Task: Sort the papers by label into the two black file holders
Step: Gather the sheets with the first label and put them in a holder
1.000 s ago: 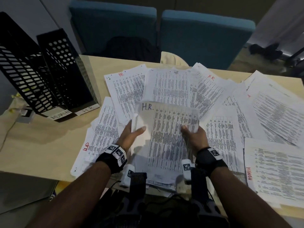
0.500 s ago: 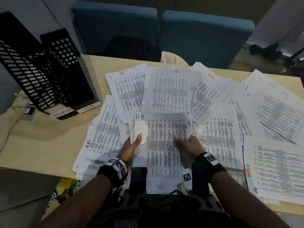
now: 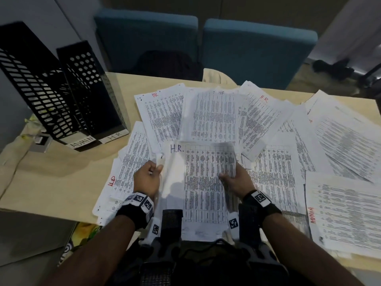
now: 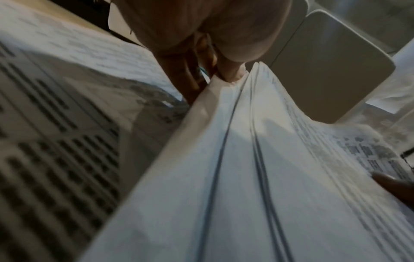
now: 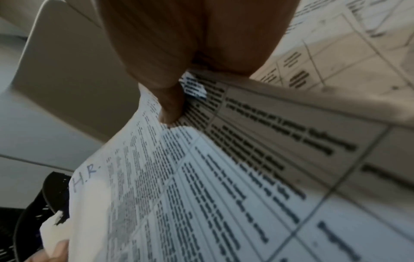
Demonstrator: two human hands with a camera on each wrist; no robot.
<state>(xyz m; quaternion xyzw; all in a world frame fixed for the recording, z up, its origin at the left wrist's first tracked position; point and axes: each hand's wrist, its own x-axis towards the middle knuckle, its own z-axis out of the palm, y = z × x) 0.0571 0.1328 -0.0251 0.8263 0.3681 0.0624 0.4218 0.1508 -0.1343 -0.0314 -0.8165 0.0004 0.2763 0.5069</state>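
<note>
I hold a thin stack of printed papers marked "H.R." (image 3: 203, 182) in front of me, just above the spread sheets. My left hand (image 3: 147, 178) grips the stack's left edge (image 4: 233, 141), fingers curled round it. On the right edge my right hand (image 3: 235, 181) pinches it, thumb on top (image 5: 170, 109). Two black file holders stand at the far left: the slotted one labelled ADMIN (image 3: 35, 96) and the round-holed one labelled HR (image 3: 90, 93). Other sheets marked HR (image 3: 162, 114) and ADMIN (image 3: 346, 213) lie fanned over the table (image 3: 51, 182).
Two blue chairs (image 3: 257, 54) stand behind the table's far edge, with a dark bag (image 3: 165, 62) on the left one. Bare tabletop lies between the holders and the papers. A small grey object (image 3: 40, 141) sits left of the holders.
The H.R. stack was dropped low toward me half a second ago and is now raised again. My left thumb was over its left edge; the left fingers now curl round it.
</note>
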